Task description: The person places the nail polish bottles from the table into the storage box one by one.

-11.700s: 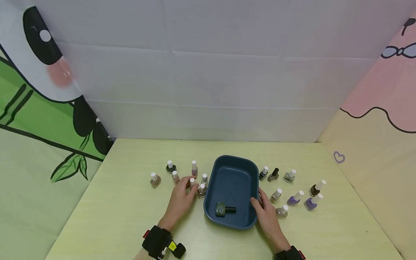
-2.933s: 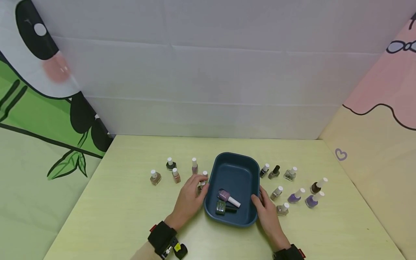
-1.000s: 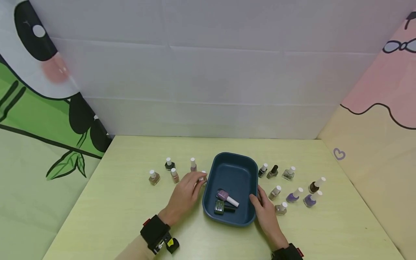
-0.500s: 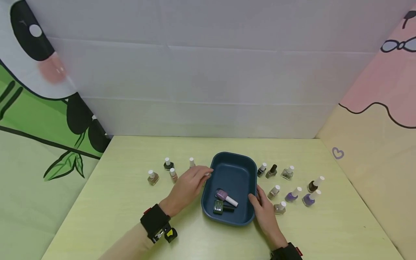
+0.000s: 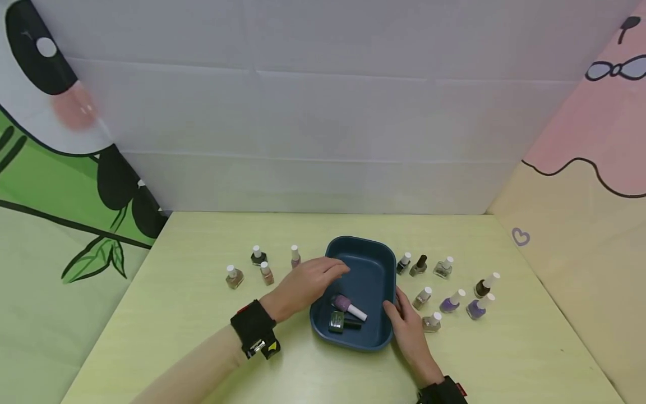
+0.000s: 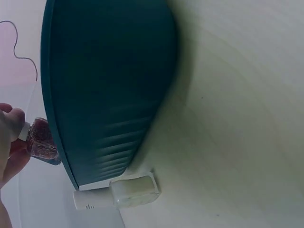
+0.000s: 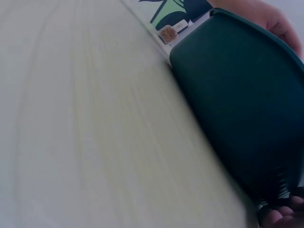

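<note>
My left hand (image 5: 309,282) reaches over the left rim of a dark blue tray (image 5: 370,264). In the left wrist view its fingers pinch the white cap of a dark reddish nail polish bottle (image 6: 42,138), at the tray's rim; in the head view the hand hides this bottle. My right hand (image 5: 411,331) grips the tray's right side, thumb at the rim and fingers outside. Inside the tray lie a mauve nail polish bottle (image 5: 342,303) with a white cap and a green one (image 5: 336,322) with a black cap, close together.
Left of the tray stand several nail polish bottles, among them a brownish one (image 5: 234,277) and a dark one (image 5: 258,257). More stand on the right, including a purple one (image 5: 449,304). A pale bottle (image 6: 135,190) stands close beside the tray. A white wall (image 5: 323,185) borders the table's back.
The mauve bottle has joined the green one in the tray. My left hand has since picked up another bottle from beside the tray and moved right over it. The right hand still holds the tray.
</note>
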The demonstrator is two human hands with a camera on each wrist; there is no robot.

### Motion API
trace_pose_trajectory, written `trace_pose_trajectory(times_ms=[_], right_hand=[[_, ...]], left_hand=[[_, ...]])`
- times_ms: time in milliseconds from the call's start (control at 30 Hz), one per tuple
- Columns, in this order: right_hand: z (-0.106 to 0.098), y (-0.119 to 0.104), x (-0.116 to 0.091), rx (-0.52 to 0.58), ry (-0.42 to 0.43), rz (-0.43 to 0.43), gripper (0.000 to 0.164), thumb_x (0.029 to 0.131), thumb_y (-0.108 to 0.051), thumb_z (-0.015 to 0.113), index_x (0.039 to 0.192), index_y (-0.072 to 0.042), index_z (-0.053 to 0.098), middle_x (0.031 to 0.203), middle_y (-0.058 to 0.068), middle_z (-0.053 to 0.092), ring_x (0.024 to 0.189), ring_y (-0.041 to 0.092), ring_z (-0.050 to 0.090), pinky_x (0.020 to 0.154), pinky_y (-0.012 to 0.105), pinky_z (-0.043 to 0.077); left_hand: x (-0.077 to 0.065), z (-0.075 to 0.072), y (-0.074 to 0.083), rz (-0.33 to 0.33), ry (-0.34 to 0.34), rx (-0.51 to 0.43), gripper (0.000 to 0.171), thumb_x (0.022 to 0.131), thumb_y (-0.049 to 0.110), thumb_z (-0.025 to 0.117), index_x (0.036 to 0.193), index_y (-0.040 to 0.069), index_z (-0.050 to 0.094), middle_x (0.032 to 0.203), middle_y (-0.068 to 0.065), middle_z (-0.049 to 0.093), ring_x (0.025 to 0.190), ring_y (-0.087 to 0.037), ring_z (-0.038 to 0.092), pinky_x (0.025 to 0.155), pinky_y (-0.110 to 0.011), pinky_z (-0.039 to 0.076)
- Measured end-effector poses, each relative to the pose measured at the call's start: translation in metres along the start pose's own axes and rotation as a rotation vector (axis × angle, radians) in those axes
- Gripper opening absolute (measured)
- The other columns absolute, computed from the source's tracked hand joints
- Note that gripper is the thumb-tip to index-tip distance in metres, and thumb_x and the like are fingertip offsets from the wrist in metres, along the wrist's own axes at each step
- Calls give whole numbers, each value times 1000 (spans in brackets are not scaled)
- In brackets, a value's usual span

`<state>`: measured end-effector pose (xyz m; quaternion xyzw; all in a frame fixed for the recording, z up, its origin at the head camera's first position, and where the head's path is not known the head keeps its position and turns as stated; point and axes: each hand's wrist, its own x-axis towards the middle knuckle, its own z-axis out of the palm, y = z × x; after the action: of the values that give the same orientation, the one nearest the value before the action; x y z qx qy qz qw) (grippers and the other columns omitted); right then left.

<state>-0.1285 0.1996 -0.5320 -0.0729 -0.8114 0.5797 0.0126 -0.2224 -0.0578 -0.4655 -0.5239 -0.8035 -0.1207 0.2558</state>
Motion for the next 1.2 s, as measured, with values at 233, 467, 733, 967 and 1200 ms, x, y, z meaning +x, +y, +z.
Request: trace_pose_trajectory(times_ms=[233,467,733,967,1200], right_hand=[[1,-1,2,-10,8,-1,60,108,-36,52,161,-16,36,153,17,52,137,33,55,110,52,46],[0,2,4,-6,8,14,59,108,-37,52,161,-17,36,154,16,51,137,33,55,110,52,45],[0,2,4,-4,10,16,59,108,-37,52,161,-16,36,156,16,49,139,32,53,111,53,45],[1,1,2,-1,2,2,59,108,-34,52,161,-14,36,155,17,50,138,32,53,110,47,47],[0,3,3,-6,7,-5,59,109,-34,52,161,-14,36,154,17,51,137,31,54,109,45,48]], left_hand=[[20,3,-1,97,-170,59,38,94,-1,72,129,9,66,124,-3,69,116,-14,66,100,-25,53],[41,11,2,210,-333,190,31,99,8,68,130,13,64,124,-1,68,108,-13,65,93,-25,53],[61,21,6,258,-490,263,26,103,15,63,129,16,65,119,3,68,103,-9,65,89,-22,53],[71,32,7,317,-587,333,27,104,16,61,131,19,65,121,5,69,106,-8,65,88,-20,53],[77,36,12,369,-643,360,28,104,16,62,131,20,66,125,7,69,110,-7,64,90,-18,52]])
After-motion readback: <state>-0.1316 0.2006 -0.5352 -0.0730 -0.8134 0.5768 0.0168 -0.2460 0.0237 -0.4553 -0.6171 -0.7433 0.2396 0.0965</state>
